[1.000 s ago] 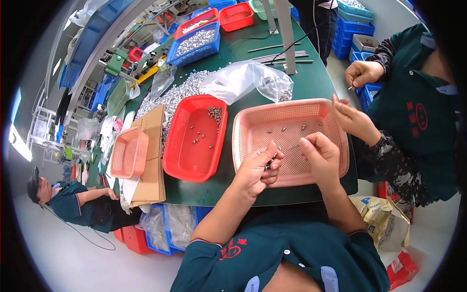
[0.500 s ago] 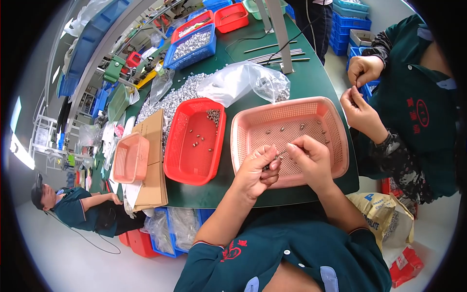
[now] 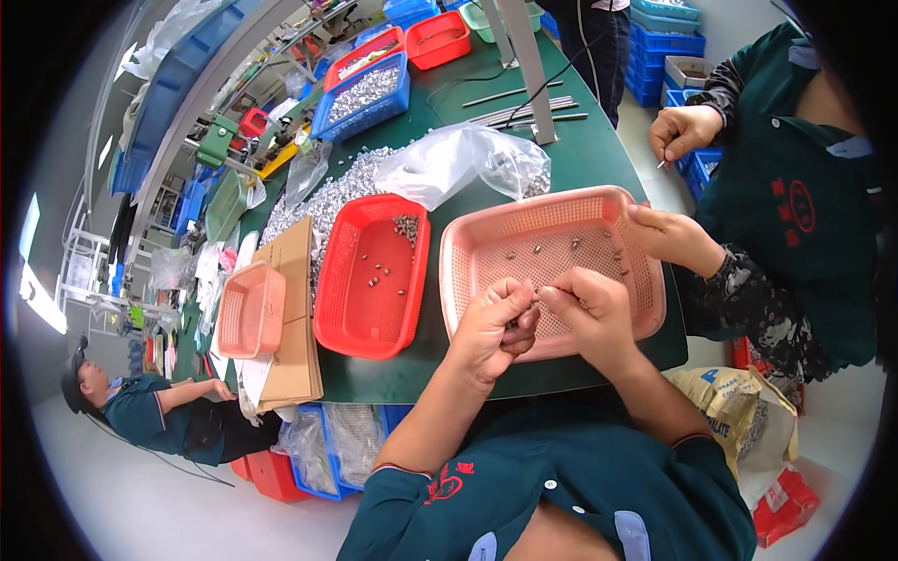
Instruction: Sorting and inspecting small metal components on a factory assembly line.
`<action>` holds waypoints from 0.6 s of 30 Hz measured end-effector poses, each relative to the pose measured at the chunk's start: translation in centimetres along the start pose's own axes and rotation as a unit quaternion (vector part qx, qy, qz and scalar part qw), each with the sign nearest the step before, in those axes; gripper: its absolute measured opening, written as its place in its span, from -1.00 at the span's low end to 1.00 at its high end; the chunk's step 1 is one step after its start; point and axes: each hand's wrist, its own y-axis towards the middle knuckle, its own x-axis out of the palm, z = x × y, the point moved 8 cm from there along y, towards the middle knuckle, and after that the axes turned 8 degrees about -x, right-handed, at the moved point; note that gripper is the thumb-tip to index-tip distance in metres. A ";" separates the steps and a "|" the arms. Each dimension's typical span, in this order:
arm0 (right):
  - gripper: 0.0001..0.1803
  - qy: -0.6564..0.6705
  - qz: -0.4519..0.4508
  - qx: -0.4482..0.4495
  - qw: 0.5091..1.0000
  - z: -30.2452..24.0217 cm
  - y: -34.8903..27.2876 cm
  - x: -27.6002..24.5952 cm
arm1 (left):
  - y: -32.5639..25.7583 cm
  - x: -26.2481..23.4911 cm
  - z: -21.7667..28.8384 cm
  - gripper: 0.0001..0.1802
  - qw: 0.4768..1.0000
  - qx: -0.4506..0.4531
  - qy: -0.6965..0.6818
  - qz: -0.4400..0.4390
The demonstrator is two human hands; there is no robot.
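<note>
Both of my hands are raised over the near side of a pink perforated basket (image 3: 456,280), fingertips almost meeting. My left hand (image 3: 494,327) is closed, with small metal fittings (image 3: 514,323) in its curled fingers and a tiny piece pinched between thumb and forefinger. Thumb and finger of my right hand (image 3: 596,307) are pinched together at that piece; what they grip is too small to make out. A few small metal fittings (image 3: 538,248) lie scattered on the basket's floor. Left of it, a red basket (image 3: 360,318) holds loose fittings, with a small heap in its far right corner.
A co-worker's hand (image 3: 672,234) is at the pink basket's right rim; their other hand (image 3: 687,131) pinches a thin piece. Clear plastic bags (image 3: 440,168) and a pile of metal parts (image 3: 337,178) lie beyond. A metal post (image 3: 531,75) and rods (image 3: 524,110) stand farther back.
The co-worker's hands have parted, one coming down to the pink basket's rim. My right fingertips have drawn slightly closer to my left; my grip looks otherwise the same.
</note>
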 end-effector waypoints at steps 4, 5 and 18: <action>-0.91 0.106 0.059 0.111 0.986 2.7 -1.9 0.7 | 0.0 -0.5 0.0 -0.78 1.000 0.002 -0.008 0.025; -0.90 0.165 0.066 0.170 0.969 3.8 -2.5 1.0 | -0.2 -0.2 0.0 -0.78 1.000 0.001 -0.008 0.026; -0.88 0.187 0.058 0.181 0.964 4.1 -1.5 0.7 | -0.9 -0.1 0.0 -0.82 0.997 -0.023 0.043 0.065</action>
